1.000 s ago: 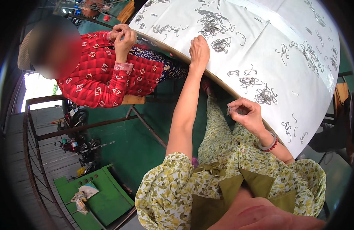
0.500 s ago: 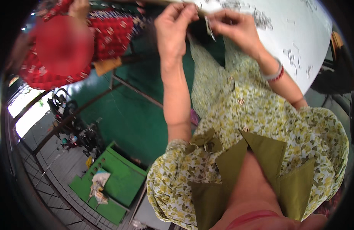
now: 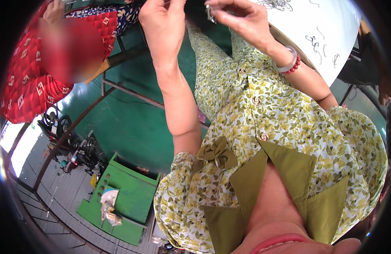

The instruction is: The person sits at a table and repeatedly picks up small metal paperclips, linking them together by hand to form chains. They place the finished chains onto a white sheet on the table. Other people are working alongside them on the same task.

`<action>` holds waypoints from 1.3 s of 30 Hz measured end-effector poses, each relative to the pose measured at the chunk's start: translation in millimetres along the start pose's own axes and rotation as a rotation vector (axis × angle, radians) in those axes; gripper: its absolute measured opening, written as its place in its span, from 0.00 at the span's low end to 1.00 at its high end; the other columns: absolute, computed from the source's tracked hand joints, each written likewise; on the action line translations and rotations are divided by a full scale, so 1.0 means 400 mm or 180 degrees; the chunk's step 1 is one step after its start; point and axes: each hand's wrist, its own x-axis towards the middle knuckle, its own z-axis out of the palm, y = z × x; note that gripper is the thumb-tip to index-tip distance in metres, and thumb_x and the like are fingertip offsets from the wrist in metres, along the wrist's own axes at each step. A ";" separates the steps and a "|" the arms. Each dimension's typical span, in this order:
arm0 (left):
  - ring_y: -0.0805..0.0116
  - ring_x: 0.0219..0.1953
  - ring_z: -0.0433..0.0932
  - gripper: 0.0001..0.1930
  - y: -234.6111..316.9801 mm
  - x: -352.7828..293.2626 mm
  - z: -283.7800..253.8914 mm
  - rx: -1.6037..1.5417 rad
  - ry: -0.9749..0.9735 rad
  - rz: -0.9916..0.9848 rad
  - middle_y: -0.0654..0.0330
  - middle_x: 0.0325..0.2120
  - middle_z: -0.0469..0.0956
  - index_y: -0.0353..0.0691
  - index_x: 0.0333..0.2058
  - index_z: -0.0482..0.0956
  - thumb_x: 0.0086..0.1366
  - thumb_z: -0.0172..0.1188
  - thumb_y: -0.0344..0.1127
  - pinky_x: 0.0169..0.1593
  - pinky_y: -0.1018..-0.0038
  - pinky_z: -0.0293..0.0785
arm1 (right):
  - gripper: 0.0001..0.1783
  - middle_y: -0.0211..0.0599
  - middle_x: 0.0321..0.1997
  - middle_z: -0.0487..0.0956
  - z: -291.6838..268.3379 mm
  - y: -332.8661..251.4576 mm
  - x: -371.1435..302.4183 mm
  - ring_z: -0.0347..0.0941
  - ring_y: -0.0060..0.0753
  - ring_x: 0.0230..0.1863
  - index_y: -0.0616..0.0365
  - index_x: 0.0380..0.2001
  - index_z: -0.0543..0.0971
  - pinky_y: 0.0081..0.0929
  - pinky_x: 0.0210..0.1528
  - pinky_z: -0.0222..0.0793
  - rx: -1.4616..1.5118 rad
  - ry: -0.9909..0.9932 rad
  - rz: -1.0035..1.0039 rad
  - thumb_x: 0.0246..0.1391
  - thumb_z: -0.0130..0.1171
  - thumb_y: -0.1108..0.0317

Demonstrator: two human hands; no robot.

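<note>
My left hand [image 3: 163,27] is at the top edge, its thumb and fingers pinched together. The fingertips are cut off by the edge, so what they hold cannot be made out. Across a small gap, my right hand [image 3: 245,20] is closed with thumb and fingers round a small silvery metal piece [image 3: 210,14], too small to name. Both hands are raised in front of my flowered trousers [image 3: 212,63]. Beside my right hand is a white tabletop [image 3: 305,29] with thin black curly strands [image 3: 316,46] lying on it, some in a tangled heap.
At the left a person in a red patterned top [image 3: 28,80] sits near a metal frame [image 3: 136,95]. Below lie a green box [image 3: 132,199] with a crumpled bag [image 3: 109,207] on it, and parked motorbikes [image 3: 85,148] beyond a railing [image 3: 47,169]. The floor [image 3: 123,122] is green.
In the picture, both hands have shifted left and up toward the top edge, with a slightly wider gap between them. The whole view has shifted, and the seated person appears farther left.
</note>
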 end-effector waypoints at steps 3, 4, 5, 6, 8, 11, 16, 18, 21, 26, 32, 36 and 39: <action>0.81 0.30 0.72 0.07 0.012 0.012 0.048 0.0139 -0.0527 -0.0229 0.65 0.28 0.78 0.31 0.37 0.78 0.61 0.55 0.25 0.35 0.83 0.69 | 0.10 0.30 0.32 0.78 -0.005 0.010 -0.018 0.73 0.20 0.34 0.63 0.36 0.80 0.18 0.38 0.70 -0.0997 -0.0160 -0.1054 0.48 0.59 0.80; 0.77 0.28 0.76 0.07 0.033 0.015 0.061 0.0520 -0.0637 -0.0211 0.59 0.25 0.80 0.30 0.35 0.79 0.59 0.57 0.27 0.34 0.80 0.71 | 0.12 0.29 0.28 0.78 -0.009 0.014 -0.020 0.74 0.19 0.30 0.58 0.37 0.81 0.17 0.35 0.72 -0.1370 -0.0199 -0.1289 0.47 0.59 0.79; 0.74 0.27 0.77 0.08 0.037 0.031 0.075 0.0804 -0.0770 -0.0141 0.56 0.25 0.80 0.30 0.35 0.79 0.58 0.57 0.28 0.33 0.78 0.71 | 0.12 0.30 0.29 0.78 -0.013 0.027 -0.020 0.74 0.20 0.31 0.60 0.37 0.80 0.19 0.36 0.73 -0.1287 -0.0275 -0.1279 0.46 0.59 0.79; 0.70 0.27 0.78 0.09 0.040 0.043 0.086 0.1094 -0.0899 -0.0049 0.53 0.24 0.80 0.30 0.35 0.79 0.58 0.58 0.29 0.33 0.76 0.72 | 0.12 0.31 0.29 0.78 -0.017 0.037 -0.020 0.74 0.20 0.31 0.60 0.37 0.80 0.19 0.37 0.73 -0.1241 -0.0374 -0.1214 0.46 0.59 0.79; 0.55 0.29 0.81 0.10 0.016 0.060 0.111 0.1677 -0.0961 0.0374 0.44 0.25 0.79 0.29 0.33 0.79 0.57 0.57 0.32 0.34 0.69 0.74 | 0.12 0.32 0.29 0.78 -0.019 0.051 -0.032 0.75 0.21 0.31 0.60 0.37 0.80 0.21 0.38 0.73 -0.1229 -0.0508 -0.1141 0.45 0.59 0.79; 0.47 0.32 0.78 0.09 -0.033 0.094 0.146 0.2328 -0.1227 0.0547 0.44 0.26 0.78 0.36 0.34 0.79 0.59 0.56 0.35 0.36 0.61 0.73 | 0.12 0.34 0.28 0.78 -0.017 0.059 -0.050 0.74 0.25 0.29 0.61 0.36 0.79 0.24 0.36 0.73 -0.1342 -0.0724 -0.1175 0.44 0.59 0.79; 0.49 0.31 0.78 0.08 -0.108 0.090 0.179 0.2174 -0.1120 0.0687 0.47 0.27 0.79 0.36 0.32 0.79 0.58 0.58 0.35 0.37 0.62 0.74 | 0.10 0.37 0.30 0.77 0.001 0.059 -0.075 0.74 0.30 0.30 0.62 0.35 0.78 0.27 0.36 0.73 -0.1269 -0.1066 -0.1024 0.45 0.59 0.78; 0.46 0.30 0.77 0.06 -0.071 0.089 0.174 0.2017 -0.1036 0.0548 0.47 0.26 0.78 0.38 0.28 0.81 0.54 0.61 0.33 0.38 0.59 0.73 | 0.10 0.38 0.31 0.77 0.010 0.044 -0.076 0.74 0.33 0.32 0.62 0.35 0.78 0.28 0.37 0.73 -0.1276 -0.1125 -0.1007 0.46 0.59 0.78; 0.58 0.29 0.81 0.09 -0.069 0.092 0.142 0.1803 -0.0535 0.0827 0.51 0.25 0.80 0.38 0.31 0.82 0.56 0.62 0.37 0.36 0.68 0.74 | 0.10 0.39 0.30 0.77 0.020 0.042 -0.093 0.74 0.37 0.32 0.62 0.34 0.78 0.29 0.36 0.72 -0.1112 -0.1198 -0.0964 0.45 0.58 0.79; 0.64 0.27 0.80 0.10 -0.105 0.160 0.050 0.1772 0.0153 0.0435 0.49 0.24 0.80 0.33 0.30 0.81 0.57 0.61 0.35 0.35 0.70 0.74 | 0.11 0.38 0.29 0.75 0.037 0.065 -0.099 0.72 0.38 0.32 0.62 0.34 0.77 0.32 0.35 0.71 -0.1001 -0.1357 -0.1187 0.44 0.57 0.80; 0.55 0.29 0.80 0.09 -0.176 0.263 0.070 0.2123 0.0043 0.0210 0.44 0.24 0.79 0.31 0.30 0.79 0.58 0.59 0.33 0.34 0.64 0.74 | 0.10 0.40 0.28 0.72 0.062 0.096 -0.056 0.69 0.41 0.34 0.63 0.33 0.75 0.35 0.36 0.70 -0.1211 -0.1761 -0.1314 0.43 0.56 0.79; 0.50 0.28 0.79 0.08 -0.207 0.284 0.112 0.2449 -0.0246 0.0285 0.42 0.23 0.77 0.29 0.28 0.78 0.58 0.57 0.30 0.33 0.62 0.73 | 0.10 0.41 0.30 0.71 0.068 0.116 -0.010 0.69 0.44 0.36 0.63 0.33 0.74 0.36 0.39 0.69 -0.1283 -0.1836 -0.1368 0.43 0.56 0.78; 0.47 0.28 0.79 0.07 -0.216 0.302 0.122 0.2483 -0.0375 0.0313 0.40 0.22 0.77 0.28 0.27 0.78 0.58 0.56 0.28 0.31 0.60 0.73 | 0.10 0.42 0.31 0.71 0.058 0.125 0.019 0.68 0.47 0.36 0.63 0.33 0.73 0.38 0.40 0.68 -0.1497 -0.1885 -0.1300 0.43 0.58 0.77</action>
